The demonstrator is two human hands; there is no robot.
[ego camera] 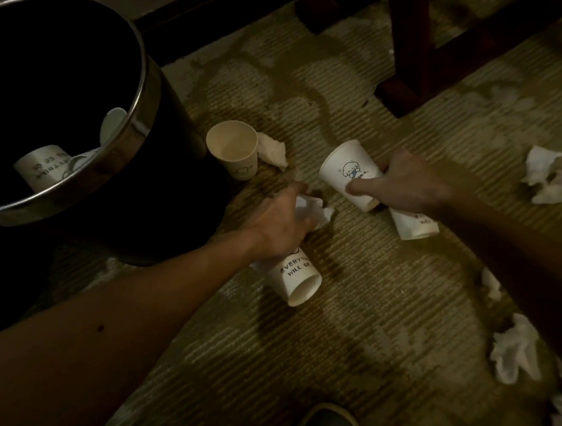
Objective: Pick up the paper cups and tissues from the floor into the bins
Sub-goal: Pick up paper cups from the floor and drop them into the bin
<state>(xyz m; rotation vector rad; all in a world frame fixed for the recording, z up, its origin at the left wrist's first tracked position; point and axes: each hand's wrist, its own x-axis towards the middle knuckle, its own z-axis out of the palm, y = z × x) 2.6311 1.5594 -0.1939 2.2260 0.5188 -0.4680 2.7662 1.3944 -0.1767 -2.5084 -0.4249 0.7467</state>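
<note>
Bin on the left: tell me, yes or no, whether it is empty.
No, a printed paper cup lies inside the bin, with other white pieces next to it.

My right hand (409, 187) grips a cartoon-printed white cup (346, 174), my left hand (278, 223) a crumpled tissue (314, 212). A lettered cup (295, 279) lies sideways under my left wrist; an upright cup (232, 148) stands beside the black bin (133, 130). Loose tissues (513, 352) lie along the carpet's (365, 324) right side.

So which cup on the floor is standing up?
The empty cup right beside the black bin, its mouth facing up. The printed cup by the left hand lies on its side; the right hand holds the cartoon cup.
</note>
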